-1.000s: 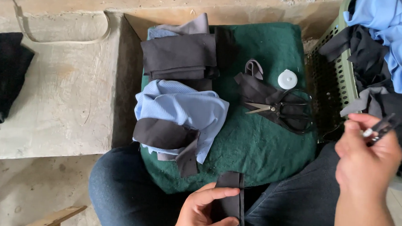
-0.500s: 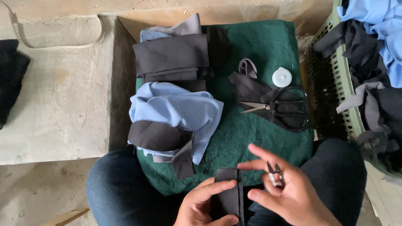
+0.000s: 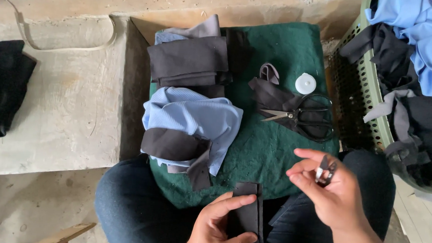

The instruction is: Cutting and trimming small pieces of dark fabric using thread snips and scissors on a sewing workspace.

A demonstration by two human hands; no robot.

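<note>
- Two hands are low in my lap: my left hand pinches a small dark cloth strip, thumb across it.
- The strip stands up and down, long way pointing away from me.
- My right hand is just to the right of it, fingers closed on little metal snips.
- Left hand is touching the strip; the right is near, not touching.
- Big scissors lie farther off on the green cloth.

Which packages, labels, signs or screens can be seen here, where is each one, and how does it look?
None: no package, label, sign or screen is visible.
Closest to a container: the pale green perforated plastic basket at the right, filled with blue and dark fabric.
The small round white plastic disc on the dark green felt cloth shows no visible label.
</note>
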